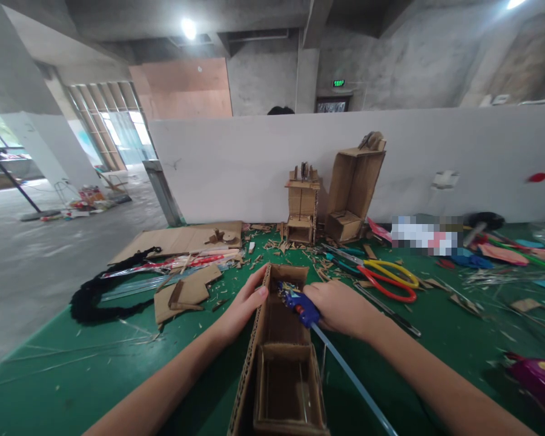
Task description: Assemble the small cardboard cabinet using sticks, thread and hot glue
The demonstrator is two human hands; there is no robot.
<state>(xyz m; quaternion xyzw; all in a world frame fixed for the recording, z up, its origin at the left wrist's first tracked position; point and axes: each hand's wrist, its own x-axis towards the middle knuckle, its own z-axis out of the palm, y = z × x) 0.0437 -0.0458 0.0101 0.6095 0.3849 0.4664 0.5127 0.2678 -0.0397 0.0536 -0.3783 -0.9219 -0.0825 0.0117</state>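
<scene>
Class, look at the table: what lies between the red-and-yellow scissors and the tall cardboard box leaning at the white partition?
In the head view, green-handled scissors and cardboard scraps lie between the red-and-yellow scissors and the leaning box.

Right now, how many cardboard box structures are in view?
3: cardboard box between the left hand and right hand; small tower and tall leaning box by the white wall. Others may be hidden.

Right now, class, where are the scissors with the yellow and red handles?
The scissors lie on the green table, just right of the right hand holding the blue glue gun.
</scene>
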